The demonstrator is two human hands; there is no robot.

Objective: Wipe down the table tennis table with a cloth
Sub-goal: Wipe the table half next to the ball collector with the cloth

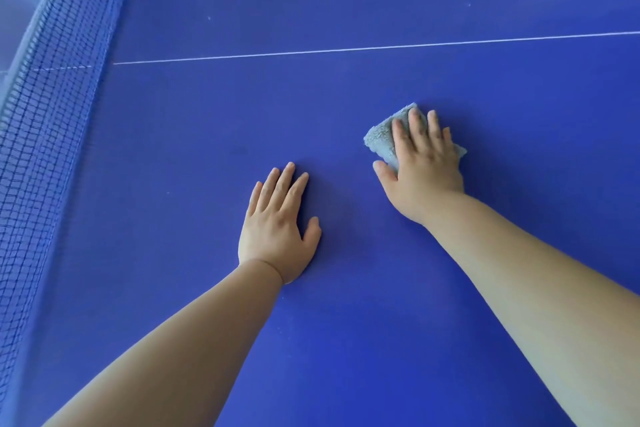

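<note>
The deep-blue matte table tennis worktop (381,305) bears a thin white line (346,49) across it and a blue mesh net (52,114) at its left. A folded grey-blue terry cloth (381,139) lies on it under the flat right grip (424,166). The left grip (277,218) rests flat nearby.

The small grey-blue fluffy terry cloth (381,137) lies folded into a thick pad, flat on the deep-blue, smooth-topped table tennis desk (346,340). The right hand (426,163) lies flat over most of it, fingers straight, so only its far and left edges show. A thin white line (346,49) crosses the desk beyond the cloth. The blue mesh net (45,114) stands at the left.
</note>
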